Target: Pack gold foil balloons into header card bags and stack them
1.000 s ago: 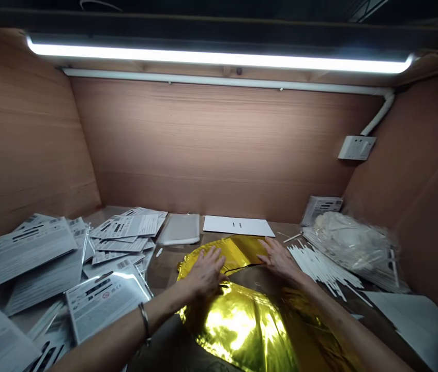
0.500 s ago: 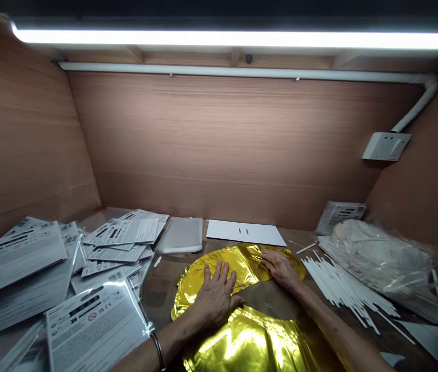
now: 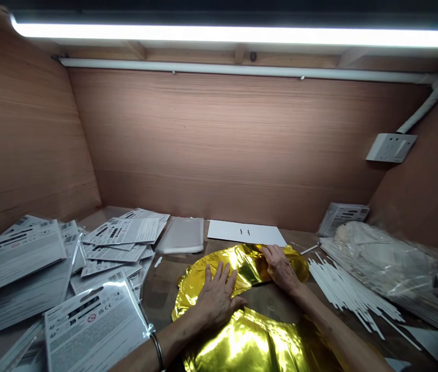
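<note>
A shiny gold foil balloon (image 3: 242, 330) lies flat on the work table, its far part folded over. My left hand (image 3: 216, 297) lies flat on the foil with fingers spread, pressing it down. My right hand (image 3: 281, 266) rests on the folded gold edge (image 3: 242, 261) farther back, fingers curled slightly over the foil. A bracelet sits on my left wrist.
Several printed white packets (image 3: 94, 315) are piled at the left. A clear bag stack (image 3: 182, 235) and a white card (image 3: 242, 232) lie at the back. White sticks (image 3: 343, 289) and a plastic bag (image 3: 385, 258) lie at the right. Wooden walls enclose the booth.
The view tilted and shifted. My right hand drew in over the folded gold edge, and my left hand slid a little toward me on the foil.
</note>
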{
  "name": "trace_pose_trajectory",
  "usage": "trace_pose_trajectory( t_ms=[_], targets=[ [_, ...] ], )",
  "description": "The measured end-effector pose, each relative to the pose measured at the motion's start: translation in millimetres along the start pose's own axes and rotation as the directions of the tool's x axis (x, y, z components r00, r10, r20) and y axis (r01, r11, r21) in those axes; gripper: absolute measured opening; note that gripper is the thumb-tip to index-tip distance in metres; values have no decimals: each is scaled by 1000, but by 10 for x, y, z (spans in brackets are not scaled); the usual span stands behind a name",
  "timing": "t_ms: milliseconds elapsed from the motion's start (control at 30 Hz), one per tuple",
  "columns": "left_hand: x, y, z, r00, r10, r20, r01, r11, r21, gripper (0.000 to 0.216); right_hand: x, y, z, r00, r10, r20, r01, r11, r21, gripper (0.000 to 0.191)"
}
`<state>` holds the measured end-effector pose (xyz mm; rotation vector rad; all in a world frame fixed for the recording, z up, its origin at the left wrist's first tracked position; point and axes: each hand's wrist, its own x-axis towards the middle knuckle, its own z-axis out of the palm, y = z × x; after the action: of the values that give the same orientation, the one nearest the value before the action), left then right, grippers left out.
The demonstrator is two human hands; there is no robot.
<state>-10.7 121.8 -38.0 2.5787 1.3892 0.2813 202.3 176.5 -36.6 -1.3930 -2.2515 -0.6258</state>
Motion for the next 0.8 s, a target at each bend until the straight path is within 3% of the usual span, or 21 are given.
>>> trace_pose_trajectory(
  t_ms=[100,167,233,333,367,500,600,667,800],
  targets=[
    [95,-37,-137,991,-115,-67,106,987,-123,75,9,-63,-128,995,-76,-67,72,995,-62,31],
    [226,-92,-247,969,-160,-189,129,978,-167,80,19,-114,-211,986,-134,-101,124,988,-95,30],
    [387,-150,-342,944,-152,-294,108,981,-160,70,24,-167,-281,975,-181,-129,166,979,-122,30],
    [576,-188,-430,943,-79,-323,41,991,-124,23,9,-222,-371,961,-224,-160,202,969,-146,30],
    [602,-182,-444,945,-49,-323,14,994,-111,17,-2,-229,-403,959,-232,-165,209,967,-147,30],
    [517,-114,-445,921,139,-365,-146,989,8,24,-52,-206,-580,959,-225,-174,204,970,-132,29],
    [403,-67,-414,835,372,-405,-312,927,208,25,-66,-178,-740,979,-144,-146,133,987,-87,33],
    [367,-45,-390,799,434,-416,-353,899,261,27,-60,-171,-816,994,-79,-80,76,996,-38,36],
    [402,-36,-357,864,345,-366,-286,936,207,25,-31,-171,-849,999,-42,-5,42,999,-16,10]
  ],
)
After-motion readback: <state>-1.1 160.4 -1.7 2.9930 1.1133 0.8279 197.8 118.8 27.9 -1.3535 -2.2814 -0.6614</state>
